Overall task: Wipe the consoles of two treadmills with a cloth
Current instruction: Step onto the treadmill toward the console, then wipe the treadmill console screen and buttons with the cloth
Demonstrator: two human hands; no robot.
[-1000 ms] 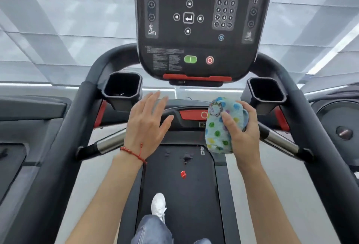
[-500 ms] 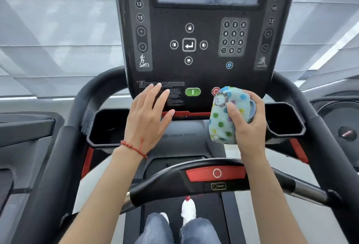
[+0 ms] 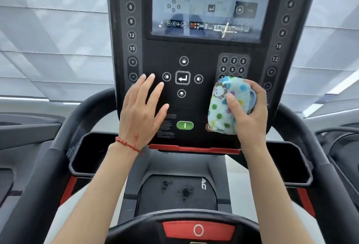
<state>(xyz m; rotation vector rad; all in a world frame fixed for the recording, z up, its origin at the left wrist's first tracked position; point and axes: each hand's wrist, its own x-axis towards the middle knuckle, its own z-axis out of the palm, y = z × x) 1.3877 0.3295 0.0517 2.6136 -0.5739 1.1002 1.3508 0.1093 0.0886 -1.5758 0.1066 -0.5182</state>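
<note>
Dotted blue cloth [image 3: 226, 105] sits bunched in the right hand [image 3: 247, 115], gripped at centre right against the black console [image 3: 194, 105]; the left hand [image 3: 142, 111] hovers flat, fingers straight, at centre left.

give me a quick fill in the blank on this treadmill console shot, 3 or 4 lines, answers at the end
1. The right hand grips a bunched ____ with coloured dots against the console.
2. The left hand, fingers straight, has a ____ bracelet at its wrist.
3. The start button between the two hands is ____ in colour.
4. The cloth hides the lower rows of the number ____, right of the arrow buttons.

Missing words: cloth; red; green; keypad
</note>
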